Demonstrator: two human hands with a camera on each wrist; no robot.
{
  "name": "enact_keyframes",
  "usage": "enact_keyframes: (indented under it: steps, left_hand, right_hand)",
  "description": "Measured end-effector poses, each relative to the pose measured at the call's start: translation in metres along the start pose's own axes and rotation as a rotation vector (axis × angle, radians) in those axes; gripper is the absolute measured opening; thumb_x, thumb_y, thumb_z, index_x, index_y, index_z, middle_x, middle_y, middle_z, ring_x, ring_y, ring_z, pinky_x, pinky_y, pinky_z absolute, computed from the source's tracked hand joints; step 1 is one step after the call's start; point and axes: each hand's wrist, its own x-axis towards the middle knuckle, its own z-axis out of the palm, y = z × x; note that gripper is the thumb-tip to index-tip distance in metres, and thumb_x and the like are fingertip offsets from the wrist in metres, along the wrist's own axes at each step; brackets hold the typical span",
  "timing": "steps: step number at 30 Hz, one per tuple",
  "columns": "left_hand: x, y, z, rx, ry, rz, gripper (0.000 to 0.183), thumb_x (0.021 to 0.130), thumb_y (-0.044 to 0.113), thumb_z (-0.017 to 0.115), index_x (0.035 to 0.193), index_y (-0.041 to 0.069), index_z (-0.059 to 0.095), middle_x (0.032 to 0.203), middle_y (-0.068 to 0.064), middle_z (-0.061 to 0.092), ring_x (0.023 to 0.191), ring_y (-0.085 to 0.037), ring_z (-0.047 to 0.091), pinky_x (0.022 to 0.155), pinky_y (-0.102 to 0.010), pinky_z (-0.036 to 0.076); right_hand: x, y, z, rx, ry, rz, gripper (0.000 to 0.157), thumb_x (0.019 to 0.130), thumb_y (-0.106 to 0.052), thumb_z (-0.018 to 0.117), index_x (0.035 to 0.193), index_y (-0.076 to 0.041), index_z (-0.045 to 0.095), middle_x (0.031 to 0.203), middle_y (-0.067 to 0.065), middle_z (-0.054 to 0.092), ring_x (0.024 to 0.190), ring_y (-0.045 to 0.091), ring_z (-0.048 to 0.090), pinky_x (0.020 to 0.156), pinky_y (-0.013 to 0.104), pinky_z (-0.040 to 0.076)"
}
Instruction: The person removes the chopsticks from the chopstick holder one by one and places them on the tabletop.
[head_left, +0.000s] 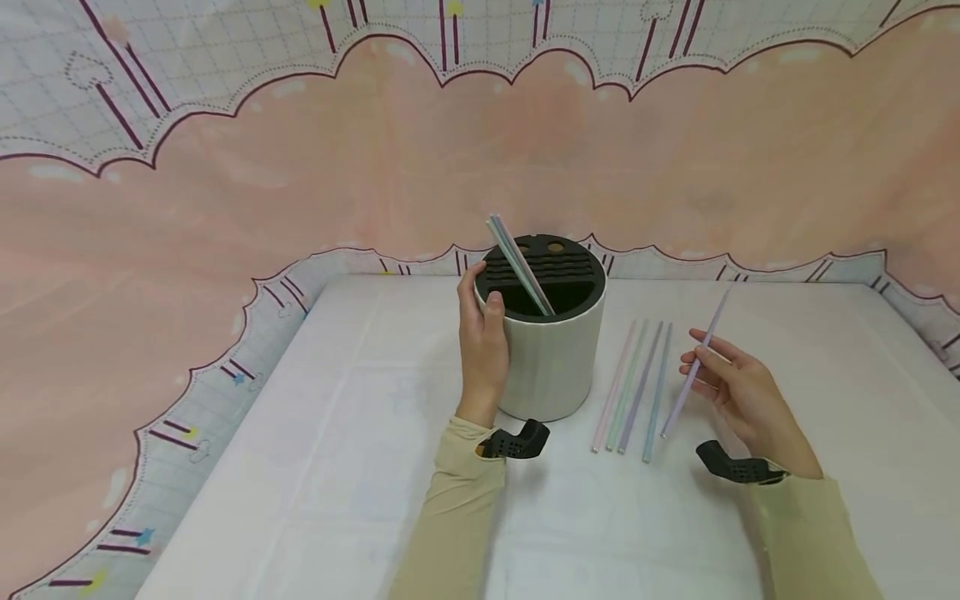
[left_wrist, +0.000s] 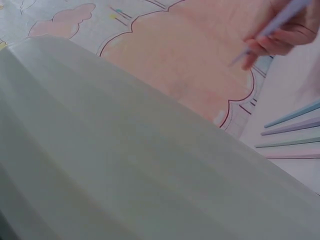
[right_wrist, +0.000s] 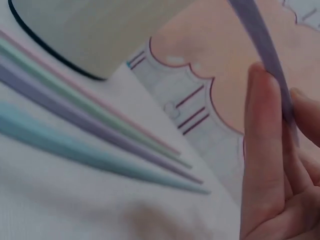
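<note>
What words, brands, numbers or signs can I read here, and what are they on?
None: the utensil holder, the held purple stick and the four lying sticks show no readable lettering.
The backdrop cloth bears only printed lines, stars and clouds.
Any marks on the black wrist cameras are too small to read.

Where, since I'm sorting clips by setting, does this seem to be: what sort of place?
Probably an indoor filming set-up, though any wider room is out of view: a flat white tabletop, a peach-and-white cloud-patterned backdrop and curved black devices at both wrists.
</note>
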Motion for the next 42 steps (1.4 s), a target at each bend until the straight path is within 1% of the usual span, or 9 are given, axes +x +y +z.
enact_keyframes:
  steps: [3,10,13,16,19,24,27,36,42]
  left_hand:
    - [0.001,-0.002,0.001,0.001,-0.003,0.002,0.048,0.09,0.048,0.03,0.133,0.027,0.03,0.14,0.006,0.029,0.126,-0.008,0.027,0.099,-0.046,0.023]
    - [0.004,-0.002,0.0,0.024,-0.019,0.008,0.051,0.089,0.055,0.029,0.134,0.03,0.03,0.14,0.008,0.029,0.126,-0.011,0.029,0.098,-0.05,0.024]
    - [0.005,-0.003,-0.002,0.034,-0.021,-0.01,0.052,0.088,0.057,0.028,0.133,0.031,0.029,0.141,0.008,0.029,0.126,-0.012,0.028,0.098,-0.052,0.022]
    - [0.007,-0.003,-0.003,0.024,-0.026,-0.013,0.053,0.087,0.058,0.028,0.133,0.031,0.029,0.141,0.009,0.028,0.127,-0.01,0.026,0.099,-0.051,0.021]
    - [0.008,-0.004,-0.003,0.01,-0.027,-0.011,0.051,0.088,0.055,0.03,0.133,0.031,0.03,0.141,0.01,0.028,0.127,-0.008,0.025,0.1,-0.051,0.02]
    - [0.007,-0.005,-0.002,-0.022,0.004,-0.003,0.046,0.089,0.045,0.033,0.133,0.028,0.032,0.14,0.007,0.029,0.127,-0.009,0.025,0.1,-0.049,0.02]
    - [0.005,-0.005,-0.001,-0.042,0.026,0.006,0.046,0.089,0.042,0.033,0.132,0.026,0.033,0.14,0.007,0.029,0.127,-0.008,0.025,0.101,-0.043,0.022]
    - [0.005,-0.003,0.003,-0.036,0.047,0.089,0.046,0.088,0.037,0.033,0.131,0.018,0.034,0.143,0.011,0.022,0.13,-0.006,0.018,0.104,-0.037,0.018]
    - [0.004,-0.002,0.004,-0.061,0.02,0.071,0.045,0.088,0.037,0.034,0.13,0.02,0.035,0.138,0.01,0.032,0.121,-0.006,0.033,0.098,-0.035,0.028]
  right_hand:
    - [0.001,0.008,-0.013,0.017,-0.014,0.061,0.036,0.091,-0.006,0.047,0.127,-0.006,0.046,0.091,0.01,0.063,0.082,0.018,0.063,0.071,0.028,0.049]
    - [0.004,0.018,-0.028,0.159,-0.102,0.053,0.032,0.094,-0.002,0.037,0.123,-0.005,0.05,0.093,0.014,0.062,0.084,0.021,0.063,0.072,0.029,0.049]
    - [0.005,0.019,-0.03,0.154,-0.136,0.066,0.034,0.095,-0.002,0.035,0.128,-0.004,0.044,0.094,0.015,0.062,0.083,0.021,0.063,0.072,0.03,0.049]
    - [0.006,0.018,-0.03,0.035,-0.137,0.077,0.041,0.095,-0.003,0.036,0.135,0.0,0.03,0.092,0.013,0.061,0.082,0.02,0.062,0.069,0.029,0.05]
    - [0.008,0.017,-0.027,-0.173,-0.096,0.098,0.051,0.093,-0.007,0.042,0.137,0.004,0.018,0.088,0.01,0.062,0.08,0.018,0.062,0.066,0.029,0.05]
    - [0.014,0.018,-0.019,-0.483,-0.025,0.169,0.063,0.089,-0.017,0.054,0.136,0.006,0.02,0.088,0.008,0.064,0.08,0.018,0.063,0.065,0.03,0.051]
    - [0.014,0.019,-0.017,-0.591,0.024,0.198,0.07,0.087,-0.023,0.057,0.138,0.003,0.018,0.09,0.006,0.065,0.079,0.015,0.063,0.065,0.028,0.051]
    - [0.011,0.018,-0.018,-0.959,0.186,0.136,0.082,0.084,-0.037,0.058,0.143,-0.01,0.009,0.09,0.002,0.063,0.059,0.014,0.06,0.06,0.027,0.05]
    - [0.009,0.019,-0.019,-1.067,0.256,0.131,0.078,0.085,-0.038,0.056,0.143,-0.007,0.012,0.089,0.008,0.059,0.054,0.014,0.055,0.054,0.027,0.047]
